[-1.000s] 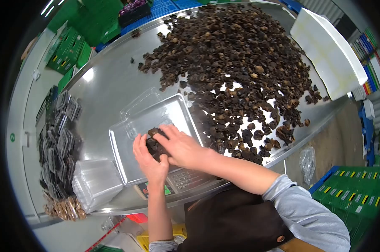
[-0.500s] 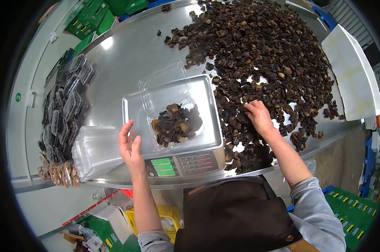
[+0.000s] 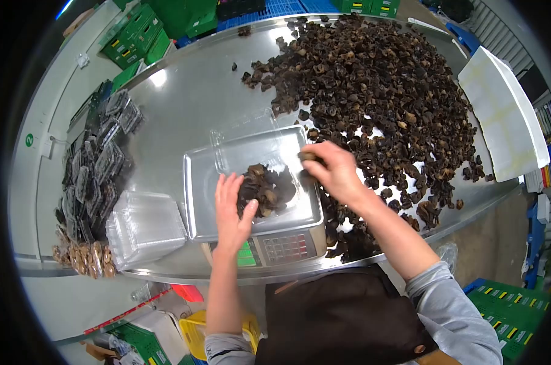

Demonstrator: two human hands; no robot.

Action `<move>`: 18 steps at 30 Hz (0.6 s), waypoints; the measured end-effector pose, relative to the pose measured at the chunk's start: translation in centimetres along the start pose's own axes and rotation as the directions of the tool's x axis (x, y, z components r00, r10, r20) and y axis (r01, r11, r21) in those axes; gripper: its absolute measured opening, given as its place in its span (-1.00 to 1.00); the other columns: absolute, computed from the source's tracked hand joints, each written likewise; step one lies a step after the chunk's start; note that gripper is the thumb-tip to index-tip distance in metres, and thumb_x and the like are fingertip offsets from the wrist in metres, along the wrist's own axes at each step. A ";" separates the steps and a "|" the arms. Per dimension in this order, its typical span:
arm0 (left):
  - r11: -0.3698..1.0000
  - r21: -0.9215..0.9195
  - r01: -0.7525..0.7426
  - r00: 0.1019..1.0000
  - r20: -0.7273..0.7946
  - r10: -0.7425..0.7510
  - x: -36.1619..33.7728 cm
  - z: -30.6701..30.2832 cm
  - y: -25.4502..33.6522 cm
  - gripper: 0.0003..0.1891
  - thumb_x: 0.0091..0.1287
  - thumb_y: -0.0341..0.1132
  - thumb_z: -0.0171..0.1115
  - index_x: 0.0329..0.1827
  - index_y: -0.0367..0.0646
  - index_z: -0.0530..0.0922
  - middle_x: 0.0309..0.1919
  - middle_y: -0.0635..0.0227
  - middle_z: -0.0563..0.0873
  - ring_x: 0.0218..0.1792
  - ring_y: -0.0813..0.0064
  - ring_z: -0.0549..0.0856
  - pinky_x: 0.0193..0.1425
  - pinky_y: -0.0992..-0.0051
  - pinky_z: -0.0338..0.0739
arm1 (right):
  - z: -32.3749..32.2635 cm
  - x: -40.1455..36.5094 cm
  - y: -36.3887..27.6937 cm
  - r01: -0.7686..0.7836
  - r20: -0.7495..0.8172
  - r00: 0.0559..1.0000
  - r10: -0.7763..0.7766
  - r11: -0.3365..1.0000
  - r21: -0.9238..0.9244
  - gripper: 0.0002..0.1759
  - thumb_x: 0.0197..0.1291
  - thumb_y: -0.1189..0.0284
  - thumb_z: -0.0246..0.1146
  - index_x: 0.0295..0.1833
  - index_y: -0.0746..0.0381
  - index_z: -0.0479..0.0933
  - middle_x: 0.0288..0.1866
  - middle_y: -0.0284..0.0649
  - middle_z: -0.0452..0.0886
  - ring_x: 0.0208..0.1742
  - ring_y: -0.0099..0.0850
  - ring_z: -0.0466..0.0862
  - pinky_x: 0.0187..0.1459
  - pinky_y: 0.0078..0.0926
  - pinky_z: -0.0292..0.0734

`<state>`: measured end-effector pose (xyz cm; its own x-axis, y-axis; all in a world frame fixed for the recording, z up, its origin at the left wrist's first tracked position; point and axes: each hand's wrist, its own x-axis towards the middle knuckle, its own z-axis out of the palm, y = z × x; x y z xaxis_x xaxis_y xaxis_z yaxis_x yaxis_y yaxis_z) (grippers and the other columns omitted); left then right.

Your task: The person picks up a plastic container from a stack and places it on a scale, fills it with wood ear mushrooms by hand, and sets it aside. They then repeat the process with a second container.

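Observation:
A clear plastic clamshell box [image 3: 251, 146] lies open on the steel pan of a scale [image 3: 202, 182], partly filled with dark dried mushrooms [image 3: 269, 185]. My left hand [image 3: 231, 210] rests flat with fingers spread against the box's left side, touching the mushrooms in it. My right hand [image 3: 330, 170] hovers over the pan's right edge, pinching a few mushroom pieces between the fingertips. A big heap of the same mushrooms [image 3: 379, 91] covers the steel table to the right.
A stack of empty clear boxes [image 3: 144, 225] stands left of the scale. Filled packed boxes [image 3: 99, 164] lie in rows beyond it. A white foam lid [image 3: 501, 115] sits at the table's right end. Green and blue crates [image 3: 141, 36] surround the table.
My right hand has come back from the heap to the scale with mushroom pieces. My left hand has moved right from beside the pan onto the box.

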<state>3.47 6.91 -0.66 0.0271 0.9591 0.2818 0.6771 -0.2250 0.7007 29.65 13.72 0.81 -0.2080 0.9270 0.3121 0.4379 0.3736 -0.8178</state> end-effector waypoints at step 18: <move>0.765 -0.566 0.307 0.822 -0.247 -0.512 -5.8 -4.7 -2.3 -0.69 0.48 -0.38 0.11 0.22 -0.30 0.49 0.12 0.16 0.63 0.16 0.46 0.57 0.21 0.46 0.47 | -0.1 1.6 1.1 -0.408 0.274 0.908 0.317 0.522 0.749 -0.67 0.46 0.40 0.14 0.23 0.31 0.44 -0.04 -0.14 0.66 -0.09 -0.37 0.72 -0.05 -0.46 0.67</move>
<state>-1.72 1.04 -0.80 -0.5064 0.8616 0.0347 0.1102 0.0248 0.9936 29.88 15.65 0.43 -0.2895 0.9510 -0.1085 -0.3414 -0.2085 -0.9165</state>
